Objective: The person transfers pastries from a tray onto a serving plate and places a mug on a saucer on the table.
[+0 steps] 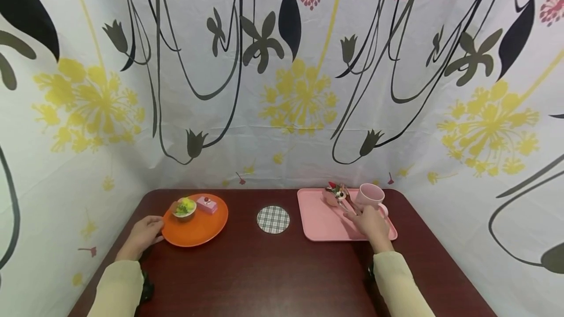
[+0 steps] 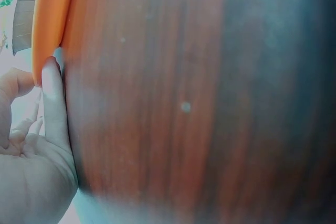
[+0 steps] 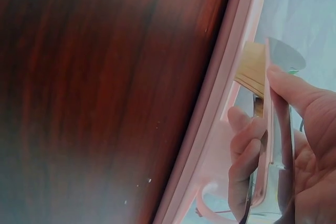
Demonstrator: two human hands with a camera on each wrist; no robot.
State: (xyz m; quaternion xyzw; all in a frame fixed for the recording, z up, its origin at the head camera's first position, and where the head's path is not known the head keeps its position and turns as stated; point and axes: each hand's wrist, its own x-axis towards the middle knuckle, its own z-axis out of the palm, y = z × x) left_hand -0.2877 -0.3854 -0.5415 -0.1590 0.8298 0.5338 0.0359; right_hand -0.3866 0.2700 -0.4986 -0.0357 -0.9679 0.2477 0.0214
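At the left, my left hand [image 1: 142,235] pinches the near-left rim of an orange plate [image 1: 194,236]; in the left wrist view the thumb lies against the rim and the index finger [image 2: 54,103] reaches beneath it. A small bowl of yellow and green food [image 1: 184,209] and a pink cake slice [image 1: 206,204] sit on the plate. Over the pink tray [image 1: 319,229], my right hand [image 1: 372,224] grips shiny metal tongs [image 1: 351,203]. Their tips overlap a small tan piece [image 1: 329,198] with red and green bits around it; I cannot tell whether they clamp it.
A pink mug [image 1: 370,195] stands at the tray's back right, its handle toward the right hand. Between plate and tray lies a round checked coaster [image 1: 273,219]. The dark wood table [image 1: 255,278] ends at a flower-printed curtain [image 1: 273,160] behind.
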